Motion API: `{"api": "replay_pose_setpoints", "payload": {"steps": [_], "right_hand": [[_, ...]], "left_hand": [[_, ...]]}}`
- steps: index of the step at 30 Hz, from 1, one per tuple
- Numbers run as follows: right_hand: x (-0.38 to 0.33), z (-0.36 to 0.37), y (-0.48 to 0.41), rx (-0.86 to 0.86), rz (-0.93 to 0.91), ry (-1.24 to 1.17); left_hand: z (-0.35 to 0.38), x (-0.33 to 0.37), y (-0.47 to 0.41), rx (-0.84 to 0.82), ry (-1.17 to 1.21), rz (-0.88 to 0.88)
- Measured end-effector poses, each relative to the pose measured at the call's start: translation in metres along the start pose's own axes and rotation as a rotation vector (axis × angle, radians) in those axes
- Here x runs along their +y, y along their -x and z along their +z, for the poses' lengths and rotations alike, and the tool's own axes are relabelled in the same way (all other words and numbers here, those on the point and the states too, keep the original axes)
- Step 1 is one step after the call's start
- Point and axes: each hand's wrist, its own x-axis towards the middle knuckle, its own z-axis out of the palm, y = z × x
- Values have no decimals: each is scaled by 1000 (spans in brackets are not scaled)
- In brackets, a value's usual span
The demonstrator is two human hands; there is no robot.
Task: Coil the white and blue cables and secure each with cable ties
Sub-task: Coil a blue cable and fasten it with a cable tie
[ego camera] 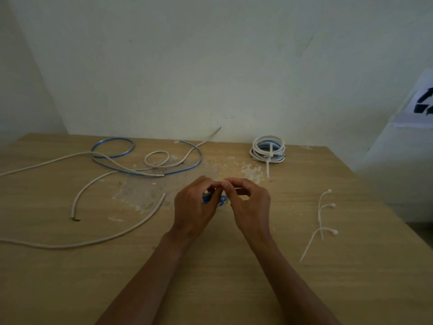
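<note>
My left hand (pixel 195 205) grips a small blue cable coil (pixel 222 200) at the middle of the wooden table (pixel 210 277); most of the coil is hidden behind the fingers. My right hand (pixel 249 202) pinches a thin white cable tie (pixel 238 189) at the coil, its tail pointing right. The fingertips of both hands meet above the coil. A long blue cable (pixel 194 165) and loose white cables (pixel 131 228) sprawl over the left half of the table. A finished white and blue coil (pixel 268 148) with a tie round it lies at the back right.
Three spare white cable ties (pixel 319 221) lie on the table to the right of my hands. White dust and scuffs mark the table's middle. A pale wall stands behind the table, and a paper with a black mark (pixel 424 102) hangs at the far right.
</note>
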Motion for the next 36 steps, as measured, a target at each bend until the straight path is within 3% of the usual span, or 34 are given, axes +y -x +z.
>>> {"api": "replay_pose_setpoints", "payload": {"steps": [5,11,17,20,28,36], "right_hand": [[-2,-6,-6,-65,28,-60],[2,-17,-12,-12,-121,108],[3,-25,-17,-71,-46,50],[3,-24,-18,-57,-47,55],[-2,-18,-14,-75,-273,183],[-6,-17,-17,-32,-405,442]], "left_hand": [[-4,2,-5,-45,77,-52],[-6,12,-6,-163,268,-159],[-3,12,-6,-292,145,-116],[-5,16,-6,-318,234,-154],[-12,21,-7,-326,434,-295],[-15,28,-10,-330,461,-261]]}}
